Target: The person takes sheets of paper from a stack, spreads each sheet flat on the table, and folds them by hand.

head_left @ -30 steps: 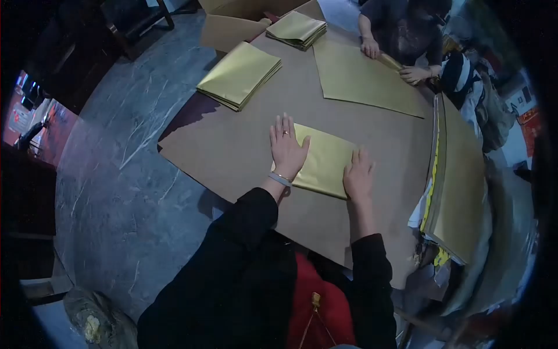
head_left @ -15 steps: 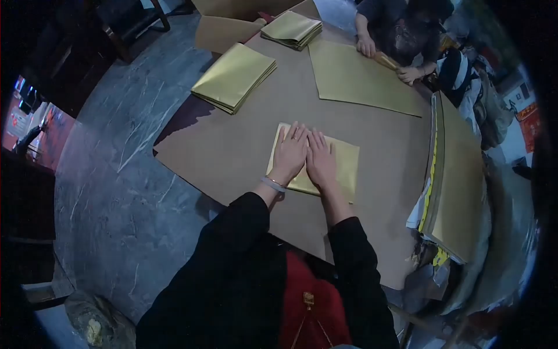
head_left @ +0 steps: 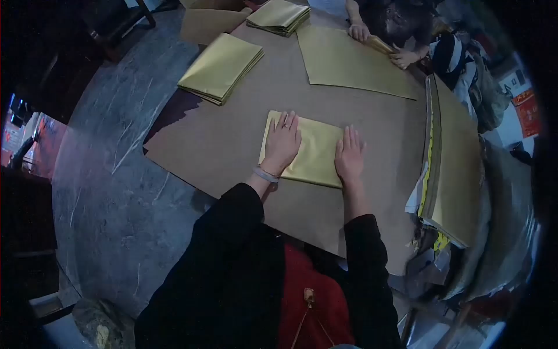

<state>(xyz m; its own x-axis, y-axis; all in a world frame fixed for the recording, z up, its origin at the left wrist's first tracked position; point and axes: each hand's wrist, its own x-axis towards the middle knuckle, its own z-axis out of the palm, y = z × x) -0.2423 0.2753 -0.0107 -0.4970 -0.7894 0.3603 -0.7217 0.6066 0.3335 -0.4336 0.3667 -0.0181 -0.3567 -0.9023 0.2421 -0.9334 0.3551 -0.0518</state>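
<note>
A folded sheet of gold paper (head_left: 317,148) lies on the brown tabletop in front of me. My left hand (head_left: 283,142) rests flat on its left part, fingers stretched out and pointing away from me. At the sheet's right edge lies my right hand (head_left: 350,157), flat with its fingers extended, covering part of that edge. Neither hand grips anything. Farther off to the left is a stack of folded gold sheets (head_left: 224,65), and behind it a second stack (head_left: 279,16).
The brown board (head_left: 232,136) covers the table. Across it, a person's hands (head_left: 401,57) work at a large gold sheet (head_left: 354,61). A tall pile of gold sheets (head_left: 453,168) stands along the right side. A cardboard box (head_left: 209,23) is at the back left.
My right hand has slid rightward, away from my left hand, to the folded sheet's right edge. The left hand stays on the left part. The whole view has shifted slightly.
</note>
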